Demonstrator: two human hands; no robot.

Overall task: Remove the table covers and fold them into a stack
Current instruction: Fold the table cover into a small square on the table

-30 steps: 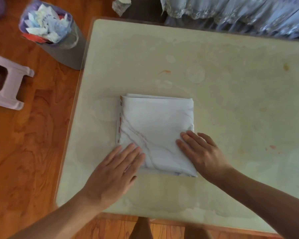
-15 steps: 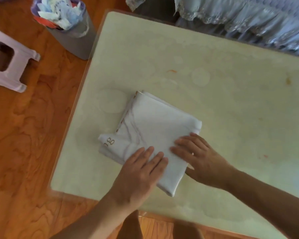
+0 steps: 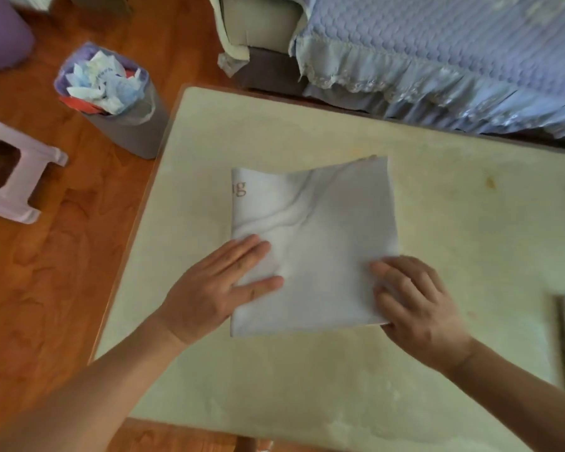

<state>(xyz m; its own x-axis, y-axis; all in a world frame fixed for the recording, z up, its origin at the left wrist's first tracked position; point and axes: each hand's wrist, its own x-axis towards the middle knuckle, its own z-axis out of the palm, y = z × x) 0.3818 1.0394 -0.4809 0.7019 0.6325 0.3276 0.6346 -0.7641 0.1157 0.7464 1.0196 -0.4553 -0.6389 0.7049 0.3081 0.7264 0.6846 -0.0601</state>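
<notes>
Now both hands, left point(image 3: 214, 293) and right point(image 3: 418, 303), press flat (fingers straight) on the folded cover point(image 3: 317, 236).

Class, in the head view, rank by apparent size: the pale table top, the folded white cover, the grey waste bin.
1. Pale table top
2. Folded white marbled cover
3. Grey waste bin, though it sits farther from the camera

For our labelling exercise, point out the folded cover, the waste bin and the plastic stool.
folded cover point(image 3: 323, 236), head view, middle of its top face.
waste bin point(image 3: 134, 132), head view, grey side wall.
plastic stool point(image 3: 17, 210), head view, seat edge.
</notes>
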